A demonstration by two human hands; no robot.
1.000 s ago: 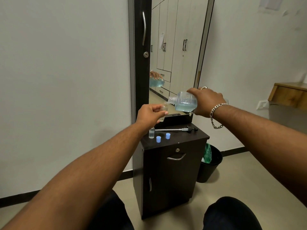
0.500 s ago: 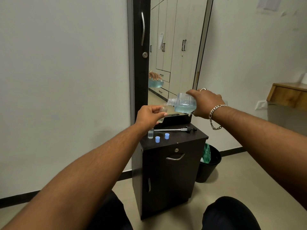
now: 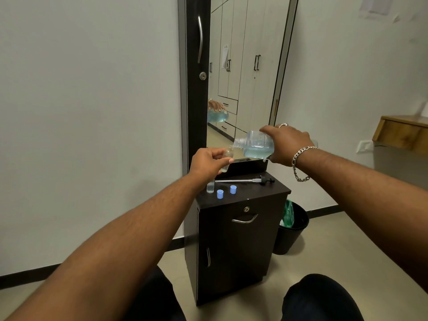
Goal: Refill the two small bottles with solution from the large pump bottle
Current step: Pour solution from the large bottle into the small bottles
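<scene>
Your right hand [image 3: 287,144] grips large bottle [image 3: 254,144], tilted, neck at small bottle [image 3: 228,156] pinched in your left hand [image 3: 208,162], above bench [image 3: 266,193].

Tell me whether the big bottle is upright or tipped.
Tipped. The right hand holds the big bottle nearly on its side, its open neck pointing at the small bottle in the left hand; blue liquid pools along its lower side.
</scene>
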